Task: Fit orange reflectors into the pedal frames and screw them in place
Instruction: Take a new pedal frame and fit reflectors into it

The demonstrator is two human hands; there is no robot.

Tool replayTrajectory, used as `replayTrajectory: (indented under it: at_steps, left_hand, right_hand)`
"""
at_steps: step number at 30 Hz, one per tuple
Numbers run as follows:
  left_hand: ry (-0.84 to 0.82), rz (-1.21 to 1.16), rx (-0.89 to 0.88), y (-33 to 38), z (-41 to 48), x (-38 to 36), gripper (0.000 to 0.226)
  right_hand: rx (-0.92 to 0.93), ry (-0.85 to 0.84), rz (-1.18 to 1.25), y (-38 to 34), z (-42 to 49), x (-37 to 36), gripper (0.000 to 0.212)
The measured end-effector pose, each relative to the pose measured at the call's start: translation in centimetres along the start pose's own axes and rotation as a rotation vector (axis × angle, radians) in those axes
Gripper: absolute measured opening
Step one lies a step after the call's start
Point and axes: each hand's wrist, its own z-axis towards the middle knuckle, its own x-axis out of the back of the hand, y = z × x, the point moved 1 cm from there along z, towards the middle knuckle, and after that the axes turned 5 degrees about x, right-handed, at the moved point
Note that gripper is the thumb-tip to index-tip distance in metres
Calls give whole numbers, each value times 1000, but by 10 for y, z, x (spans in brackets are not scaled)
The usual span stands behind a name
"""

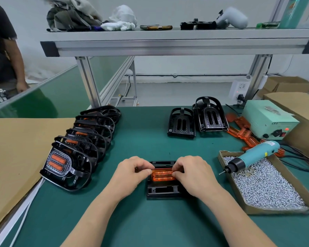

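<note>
Near the front edge of the green desk [150, 139], about in its middle, lay a black plastic pedal frame [163, 190]. An orange translucent plastic reflector [162, 174] sat on top of it. The left hand [132, 172] pinched the reflector's left end with curled fingers, and the right hand [191, 172] pinched its right end in the same way. By the right edge, a flat cardboard tray [275, 210] held many small silver screws [268, 186]. A teal electric screwdriver [251, 157] rested across the tray's far rim. Toward the left edge stood a row of black pedals [82, 145] with orange reflectors fitted.
</note>
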Motion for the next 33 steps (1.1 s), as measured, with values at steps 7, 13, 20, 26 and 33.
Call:
replayTrajectory:
  at_steps: [7,13,20,26,33]
  left_hand:
    - [-40,184,-64,5,0,-10,19]
    - [-113,377,-90,10,4,-9,24]
    - [-153,437,-31,15,8,-9,19]
    - [-154,430,-35,13,7,-10,19]
    - [-140,385,-47,9,4,-12,21]
  right_hand:
    - [31,-51,-62,-3,2,-1,9]
    - [45,-118,-76,-6,3,-2,6]
    - [45,-123,-49,-4,3,-2,7]
    - [-26,82,105,16,-4,17,10]
    - [-240,272,-84,76,2,61,14]
